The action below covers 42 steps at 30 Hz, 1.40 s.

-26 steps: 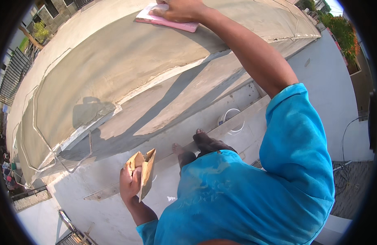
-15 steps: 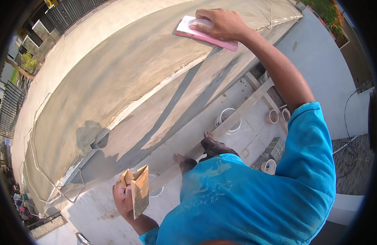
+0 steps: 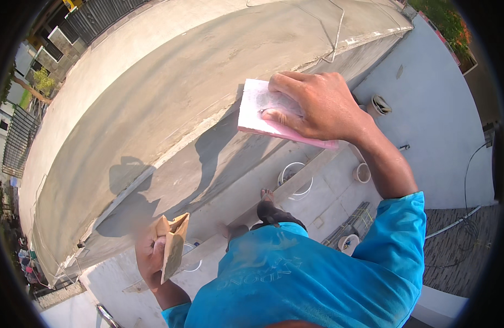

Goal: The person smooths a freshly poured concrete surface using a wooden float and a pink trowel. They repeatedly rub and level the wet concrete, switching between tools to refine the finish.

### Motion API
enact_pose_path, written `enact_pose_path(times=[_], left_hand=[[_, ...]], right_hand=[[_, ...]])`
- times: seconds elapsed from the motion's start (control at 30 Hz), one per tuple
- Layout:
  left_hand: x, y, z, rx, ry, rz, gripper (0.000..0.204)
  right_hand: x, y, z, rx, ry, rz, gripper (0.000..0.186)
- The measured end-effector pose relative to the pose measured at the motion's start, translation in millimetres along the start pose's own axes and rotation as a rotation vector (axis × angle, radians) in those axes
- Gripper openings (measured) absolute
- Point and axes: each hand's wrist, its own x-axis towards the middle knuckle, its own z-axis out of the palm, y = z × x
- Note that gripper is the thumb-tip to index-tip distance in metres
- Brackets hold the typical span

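My right hand (image 3: 324,104) grips a flat, pink and white foam-like block (image 3: 254,112), thumb and fingers pinching its pale upper face. The block appears raised over the edge of a curved, grey-beige plastered slab (image 3: 153,104); whether it touches the slab cannot be made out. Lower left, my left hand (image 3: 149,257) is closed around a creased brown paper packet (image 3: 176,246), open at the top. Its contents are hidden. Beneath the slab's rough pale edge runs a shaded plastered face (image 3: 175,188).
My bare foot (image 3: 267,194) rests on a narrow plank (image 3: 309,170). Below are a white bucket (image 3: 281,177), a small pot (image 3: 362,173), another bucket (image 3: 348,244) and stacked grey strips (image 3: 361,218). Bent wire (image 3: 339,30) sticks out over the slab. A blue-white wall (image 3: 432,104) stands right.
My right hand has drawn back from the slab's far part with the block, which looks larger and closer. My left hand, still holding the packet, has shifted slightly left. The whole view has shifted.
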Motion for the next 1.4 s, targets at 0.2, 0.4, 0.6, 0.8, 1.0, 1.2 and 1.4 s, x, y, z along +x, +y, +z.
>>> enact_pose_path(times=[0.2, 0.4, 0.6, 0.8, 1.0, 1.2, 1.4], left_hand=[[-14.5, -17.5, 48.9, -0.293, 0.052, -0.178, 0.026], [4.2, 45.6, 82.6, -0.005, -0.109, 0.003, 0.027], [-4.0, 22.7, 93.2, 0.060, -0.083, -0.063, 0.024], [-13.2, -14.3, 98.0, 0.038, -0.155, 0.029, 0.020], [3.0, -23.3, 95.3, 0.008, -0.243, -0.147, 0.022], [8.5, -40.6, 83.8, 0.027, -0.224, -0.131, 0.024], [-3.0, -59.0, 71.6, 0.044, -0.206, -0.098, 0.026]], right_hand=[[-29.6, 206.7, -29.3, 1.222, 0.841, 0.485, 0.048], [33.0, 235.0, -21.6, 1.052, 0.668, 0.411, 0.040], [124.0, 200.5, 13.6, 0.009, 0.598, 0.237, 0.037], [192.7, 276.9, 34.8, -0.771, -0.148, 0.264, 0.042], [124.8, 17.9, 40.6, -0.066, 0.091, 0.058, 0.037], [99.0, 31.0, 20.1, -0.216, 0.110, 0.171, 0.038], [209.9, 217.3, 36.6, -0.601, -0.001, 0.342, 0.039]])
